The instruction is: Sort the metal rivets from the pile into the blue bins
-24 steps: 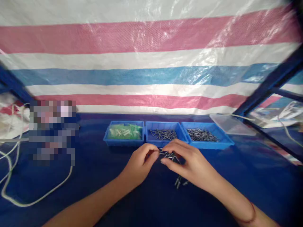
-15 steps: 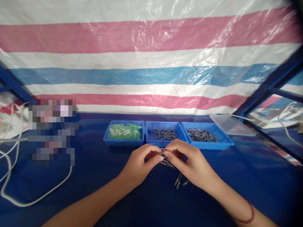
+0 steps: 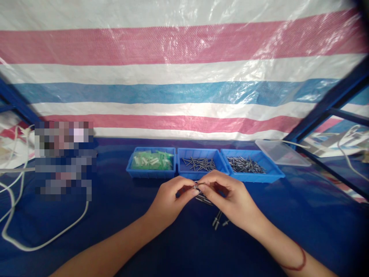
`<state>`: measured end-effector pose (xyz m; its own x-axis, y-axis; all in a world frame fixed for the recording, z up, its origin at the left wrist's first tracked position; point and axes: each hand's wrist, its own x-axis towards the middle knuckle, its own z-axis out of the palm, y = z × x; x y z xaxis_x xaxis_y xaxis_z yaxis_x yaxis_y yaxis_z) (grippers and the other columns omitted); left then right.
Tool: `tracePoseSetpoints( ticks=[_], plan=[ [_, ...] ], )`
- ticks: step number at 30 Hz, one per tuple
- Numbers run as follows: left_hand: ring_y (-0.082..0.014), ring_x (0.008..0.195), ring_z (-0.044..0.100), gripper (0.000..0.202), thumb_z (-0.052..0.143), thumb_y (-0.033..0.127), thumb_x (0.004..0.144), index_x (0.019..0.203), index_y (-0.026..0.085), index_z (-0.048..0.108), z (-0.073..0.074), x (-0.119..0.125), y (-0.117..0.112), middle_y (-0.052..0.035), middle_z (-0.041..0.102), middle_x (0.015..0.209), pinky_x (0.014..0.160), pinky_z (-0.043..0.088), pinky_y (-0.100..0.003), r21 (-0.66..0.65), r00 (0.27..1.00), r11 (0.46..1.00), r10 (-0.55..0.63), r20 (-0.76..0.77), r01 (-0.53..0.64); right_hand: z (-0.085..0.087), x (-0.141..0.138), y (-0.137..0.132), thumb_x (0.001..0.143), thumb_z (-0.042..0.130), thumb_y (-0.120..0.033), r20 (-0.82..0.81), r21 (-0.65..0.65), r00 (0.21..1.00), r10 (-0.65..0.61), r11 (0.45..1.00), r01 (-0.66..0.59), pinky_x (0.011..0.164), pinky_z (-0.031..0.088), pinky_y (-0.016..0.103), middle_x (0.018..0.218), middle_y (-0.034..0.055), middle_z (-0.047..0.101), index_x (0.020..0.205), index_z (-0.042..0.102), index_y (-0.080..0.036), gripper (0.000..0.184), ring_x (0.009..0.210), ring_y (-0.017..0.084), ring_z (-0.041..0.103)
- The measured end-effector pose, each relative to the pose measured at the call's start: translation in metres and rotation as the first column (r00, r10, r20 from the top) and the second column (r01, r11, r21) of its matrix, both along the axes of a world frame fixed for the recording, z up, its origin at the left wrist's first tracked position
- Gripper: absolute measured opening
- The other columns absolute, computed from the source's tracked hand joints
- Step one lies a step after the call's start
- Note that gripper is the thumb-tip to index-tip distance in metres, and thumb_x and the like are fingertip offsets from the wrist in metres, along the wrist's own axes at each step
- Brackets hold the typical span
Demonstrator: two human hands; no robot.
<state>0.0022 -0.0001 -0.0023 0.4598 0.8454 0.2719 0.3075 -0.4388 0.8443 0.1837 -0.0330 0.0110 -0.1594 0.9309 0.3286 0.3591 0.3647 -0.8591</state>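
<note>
My left hand [image 3: 170, 198] pinches a small metal pop rivet [image 3: 196, 187] between thumb and forefinger. From the other side, my right hand [image 3: 233, 194] closes thumb and fingertips on the same rivet, so the fingers of both hands nearly meet. Most of the rivet is hidden by the fingertips. Beneath the hands lie several loose rivets [image 3: 204, 200] on the dark blue table [image 3: 178, 250]. A few more rivets [image 3: 216, 222], with wider collars near their ends, stick out below my right palm.
Beyond the hands, three blue trays stand in a row: the left tray [image 3: 152, 174] holds green-and-clear pieces, the middle tray [image 3: 186, 169] and right tray [image 3: 259, 177] hold rivets. A clear plastic lid [image 3: 284, 154] lies at right. White cable [image 3: 43, 246] loops at left beside a blurred area.
The hands stay in almost the same place. The rivet at the fingertips has turned slightly and a little more of its end shows.
</note>
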Motion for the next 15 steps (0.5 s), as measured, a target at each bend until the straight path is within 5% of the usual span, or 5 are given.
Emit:
tracePoseSetpoints(
  ticks=[9, 12, 15],
  plan=[
    [-0.0116, 0.071, 0.059, 0.011, 0.059, 0.024, 0.087, 0.093, 0.017, 0.064, 0.0, -0.001, 0.001, -0.0005, 0.065, 0.08, 0.067, 0.044, -0.021, 0.132, 0.999, 0.991, 0.026, -0.025, -0.023, 0.007, 0.005, 0.003, 0.089, 0.049, -0.019, 0.303, 0.19, 0.953, 0.001, 0.98, -0.062, 0.064, 0.045, 0.026, 0.092, 0.005, 0.055, 0.09, 0.061, -0.02, 0.011, 0.074, 0.013, 0.054],
    [-0.0147, 0.08, 0.06, 0.018, 0.059, 0.028, 0.087, 0.103, 0.019, 0.062, 0.002, -0.003, 0.001, -0.0016, 0.066, 0.087, 0.072, 0.045, -0.025, 0.197, 0.987, 0.98, 0.017, -0.162, 0.015, 0.014, 0.027, 0.008, 0.088, 0.049, -0.022, 0.404, 0.317, 0.888, -0.22, 0.944, 0.09, 0.068, 0.046, 0.029, 0.096, 0.007, 0.056, 0.089, 0.061, -0.02, 0.012, 0.081, 0.017, 0.057],
    [-0.0194, 0.092, 0.06, 0.019, 0.055, 0.031, 0.089, 0.103, 0.021, 0.064, 0.003, -0.008, 0.004, -0.0032, 0.066, 0.097, 0.082, 0.044, -0.031, 0.281, 0.933, 0.956, 0.025, -0.359, 0.083, 0.014, 0.068, 0.019, 0.084, 0.053, -0.027, 0.485, 0.394, 0.716, -0.502, 0.857, 0.333, 0.068, 0.045, 0.032, 0.09, 0.0061, 0.058, 0.083, 0.062, -0.02, 0.012, 0.073, 0.018, 0.058]
  ],
)
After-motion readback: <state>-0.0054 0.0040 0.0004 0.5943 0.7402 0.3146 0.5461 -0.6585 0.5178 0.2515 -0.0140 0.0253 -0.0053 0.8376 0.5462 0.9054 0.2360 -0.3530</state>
